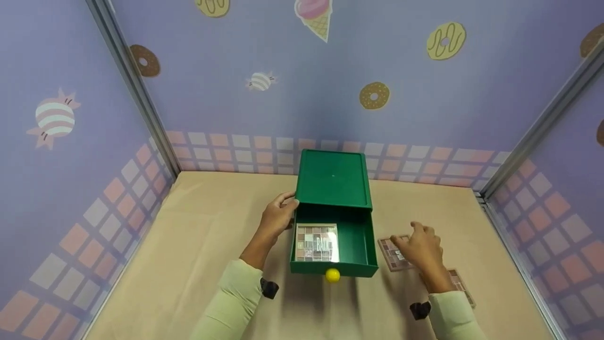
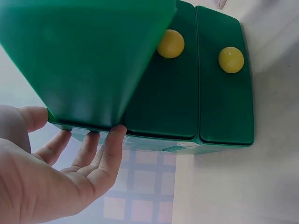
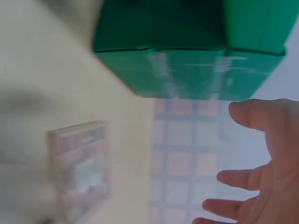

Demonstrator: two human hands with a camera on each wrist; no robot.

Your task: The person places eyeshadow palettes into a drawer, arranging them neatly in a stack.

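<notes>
A green chest of drawers (image 1: 332, 177) stands near the back wall with its top drawer (image 1: 306, 267) pulled out. In the left half of that drawer lies an eyeshadow palette (image 1: 311, 241) with a shiny lid. My left hand (image 1: 277, 216) rests against the chest's left side, its thumb at the upper edge and its fingertips touching the side wall (image 2: 161, 145). Over the table to the right, my right hand (image 1: 423, 248) hovers with spread fingers and holds nothing. Just beside it lies a second eyeshadow palette (image 1: 392, 257), and a third palette (image 1: 457, 280) is partly hidden under the right forearm.
A yellow knob (image 1: 332, 275) sticks out from the open drawer's front. Below it, two lower drawers with yellow knobs (image 2: 231, 59) are closed. Patterned walls (image 1: 283, 118) enclose the beige tabletop (image 1: 212, 236) at the back and both sides.
</notes>
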